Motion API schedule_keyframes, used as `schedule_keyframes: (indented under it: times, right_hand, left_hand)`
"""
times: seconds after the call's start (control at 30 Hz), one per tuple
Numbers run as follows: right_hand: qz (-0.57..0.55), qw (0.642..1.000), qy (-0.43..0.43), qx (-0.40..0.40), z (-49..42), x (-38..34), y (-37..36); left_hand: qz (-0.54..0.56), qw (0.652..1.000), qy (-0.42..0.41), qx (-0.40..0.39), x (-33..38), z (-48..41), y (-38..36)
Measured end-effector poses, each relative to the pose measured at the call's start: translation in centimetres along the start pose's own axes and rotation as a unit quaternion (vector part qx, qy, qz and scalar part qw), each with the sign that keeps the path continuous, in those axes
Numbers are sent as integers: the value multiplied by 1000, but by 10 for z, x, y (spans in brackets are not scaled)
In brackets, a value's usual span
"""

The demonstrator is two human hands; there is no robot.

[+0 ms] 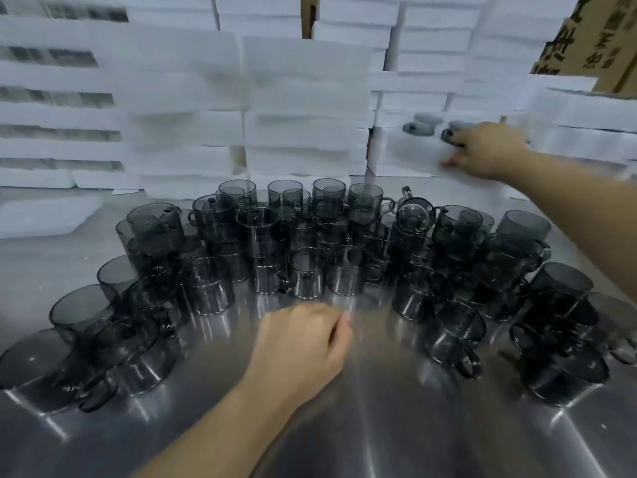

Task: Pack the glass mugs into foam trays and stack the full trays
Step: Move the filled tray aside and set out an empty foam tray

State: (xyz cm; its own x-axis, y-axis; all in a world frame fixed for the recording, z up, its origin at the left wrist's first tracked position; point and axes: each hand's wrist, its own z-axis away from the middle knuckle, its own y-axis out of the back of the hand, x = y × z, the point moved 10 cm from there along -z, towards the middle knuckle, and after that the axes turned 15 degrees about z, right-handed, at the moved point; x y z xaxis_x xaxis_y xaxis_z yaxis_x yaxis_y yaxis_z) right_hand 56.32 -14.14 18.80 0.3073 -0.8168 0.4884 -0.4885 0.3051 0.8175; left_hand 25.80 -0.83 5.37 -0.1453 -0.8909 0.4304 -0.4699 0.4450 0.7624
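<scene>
Several smoky grey glass mugs [306, 270] stand and lie stacked two high across the steel table [379, 408]. My left hand [303, 343] hovers low over the table just in front of the mugs, fingers curled, nothing visibly in it. My right hand [482, 150] reaches far right to a white foam tray [406, 157] on the table's back right. Its fingers hold a mug [450, 136] at a slot in that tray, and other mugs [422, 124] sit in slots beside it. The picture is blurred there.
Tall stacks of white foam trays [303, 98] wall off the back of the table. A loose foam tray [44, 215] lies at the left. A brown cardboard box [599, 36] stands at the upper right. Mugs crowd both near corners.
</scene>
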Motion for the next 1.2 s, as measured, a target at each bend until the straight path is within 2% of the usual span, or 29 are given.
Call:
schedule_keyframes:
  times: [0.37,0.47,0.6,0.67,0.73,0.87,0.93,1.03,1.1,1.2]
  right_hand:
    - [-12,988,85,-125,-81,-81,-62]
    - [-60,979,83,-176,-79,-91,-83]
    - [-163,965,82,-190,-62,-82,-74]
    - [-203,961,88,-165,-49,-77,-43]
    - [-246,962,75,-95,-37,-66,-2]
    - [-360,930,69,35,28,-66,78]
    - [-346,929,108,79,71,-84,105]
    - [-254,950,162,79,116,-111,111]
    - [-213,960,163,73,121,-113,106]
    - [-242,958,123,89,103,-108,110]
  left_hand:
    - [10,996,92,-18,-43,-4,-10]
    - [8,995,98,-16,-47,-5,-9]
    - [18,994,109,-5,-53,-7,-7]
    - [13,994,108,4,-53,-9,-3]
    - [7,994,106,8,-52,-9,-1]
    - [-3,995,97,22,-49,-12,2]
    - [-12,995,94,16,-47,-15,-1]
    - [-32,996,85,2,-42,-18,-5]
    - [-26,996,82,-5,-41,-19,-6]
    - [-6,997,80,-11,-43,-21,-7]
